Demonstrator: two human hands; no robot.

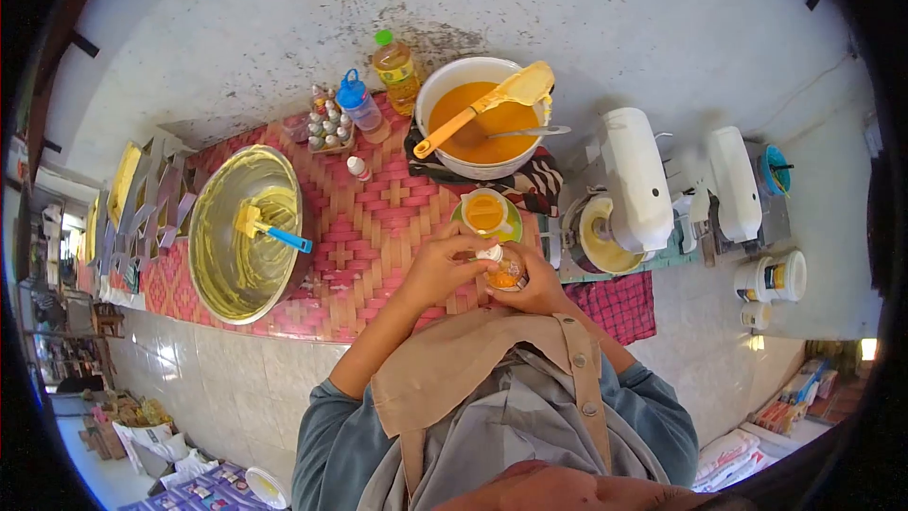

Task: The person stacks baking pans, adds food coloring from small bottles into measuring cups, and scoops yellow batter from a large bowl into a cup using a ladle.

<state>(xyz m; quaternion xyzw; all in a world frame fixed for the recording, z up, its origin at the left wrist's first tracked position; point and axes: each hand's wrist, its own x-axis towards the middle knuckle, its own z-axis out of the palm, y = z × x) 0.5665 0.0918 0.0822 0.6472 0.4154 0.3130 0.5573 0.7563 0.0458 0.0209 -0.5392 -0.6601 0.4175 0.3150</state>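
Note:
My right hand (pixel 535 282) is wrapped round a small clear bottle (pixel 508 274) with orange contents, held close to my chest at the table's front edge. The fingers of my left hand (pixel 452 263) pinch the bottle's white cap (pixel 491 253); whether the cap is loose or still seated I cannot tell. Just beyond both hands a white measuring cup (pixel 485 213) of orange liquid rests on a green plate (pixel 514 224). Farther back stands a white tub (pixel 445 73) of orange liquid, with an orange-handled spatula (pixel 482 112) across its rim.
At left a large metal bowl (pixel 213 255) smeared with yellow batter holds a blue-handled spatula (pixel 284 238). Small bottles (pixel 329 128), a jug (pixel 359 106) and an oil bottle (pixel 397 76) line the wall. Stand mixers (pixel 638 180) are at right. Baking tins (pixel 156 199) stand far left.

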